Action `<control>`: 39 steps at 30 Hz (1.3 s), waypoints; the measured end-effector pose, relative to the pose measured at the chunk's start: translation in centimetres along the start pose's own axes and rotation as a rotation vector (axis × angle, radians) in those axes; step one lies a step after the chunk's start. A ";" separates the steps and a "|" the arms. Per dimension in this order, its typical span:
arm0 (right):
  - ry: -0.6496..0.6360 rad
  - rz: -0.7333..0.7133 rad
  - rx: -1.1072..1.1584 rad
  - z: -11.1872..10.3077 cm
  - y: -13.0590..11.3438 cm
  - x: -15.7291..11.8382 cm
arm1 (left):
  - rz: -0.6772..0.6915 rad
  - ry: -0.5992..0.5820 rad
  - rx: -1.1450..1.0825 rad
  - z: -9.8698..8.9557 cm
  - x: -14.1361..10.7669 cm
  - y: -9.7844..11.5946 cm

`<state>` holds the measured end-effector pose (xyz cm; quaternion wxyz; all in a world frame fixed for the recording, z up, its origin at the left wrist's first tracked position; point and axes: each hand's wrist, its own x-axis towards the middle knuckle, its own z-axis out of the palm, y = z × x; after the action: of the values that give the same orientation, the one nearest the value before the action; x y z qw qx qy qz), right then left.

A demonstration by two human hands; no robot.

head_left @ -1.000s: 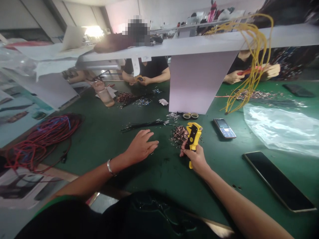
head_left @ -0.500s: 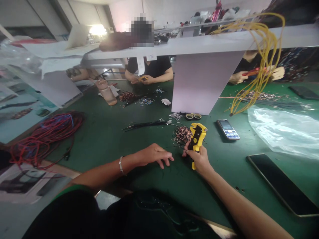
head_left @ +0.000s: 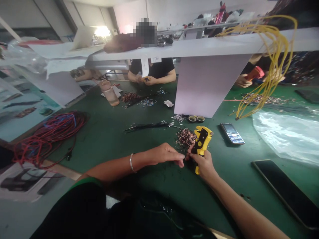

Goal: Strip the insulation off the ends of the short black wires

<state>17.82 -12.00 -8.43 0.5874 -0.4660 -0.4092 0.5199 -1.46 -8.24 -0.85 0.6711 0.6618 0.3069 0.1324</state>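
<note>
Left hand (head_left: 163,155) has moved in beside the yellow wire stripper (head_left: 202,143), fingers curled, hold unconfirmed; right hand (head_left: 203,164) grips that stripper near the counter's (head_left: 104,139) front edge, a copper-tipped wire pile (head_left: 184,137) still heaped alongside.

1. From my remote seat, I can read no text, brand or number anywhere in this view.
2. The keypad of the mobile phone (head_left: 232,133) shows key markings, but they are too small for me to make out.
3. The white paper tag (head_left: 145,66) near the seated co-worker is too blurred to read.
4. I can make out no lettering on the yellow wire stripper (head_left: 201,147).
</note>
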 end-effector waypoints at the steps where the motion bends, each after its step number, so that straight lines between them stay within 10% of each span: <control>1: 0.001 -0.002 -0.013 0.1 -0.1 0.0 | 0.026 0.016 0.094 0.1 0.1 0.1; 5: 0.018 0.016 -0.023 0.2 -0.5 -0.1 | 0.043 0.092 0.246 0.2 0.8 -0.8; 15: 0.002 0.061 0.090 0.2 -0.7 -0.2 | -0.302 0.062 -0.273 -0.2 1.7 -3.1; 26: 0.003 -0.007 0.107 -0.1 -1.5 -0.2 | 0.396 0.550 0.591 -0.7 1.0 0.6; 29: 0.010 0.000 0.084 0.0 -1.6 -0.3 | 0.393 0.435 0.775 -0.9 2.2 -0.1; 35: 0.032 0.013 0.075 -0.3 -1.7 -0.2 | -0.010 0.268 0.448 -1.5 3.6 -2.1; 39: 0.033 0.011 0.107 -0.5 -1.5 0.0 | 0.080 0.250 0.489 -2.4 3.4 -1.6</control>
<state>18.69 -12.08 -7.14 0.6153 -0.4447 -0.3682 0.5367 -0.56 -4.47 -3.07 0.4424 0.7943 0.3838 0.1615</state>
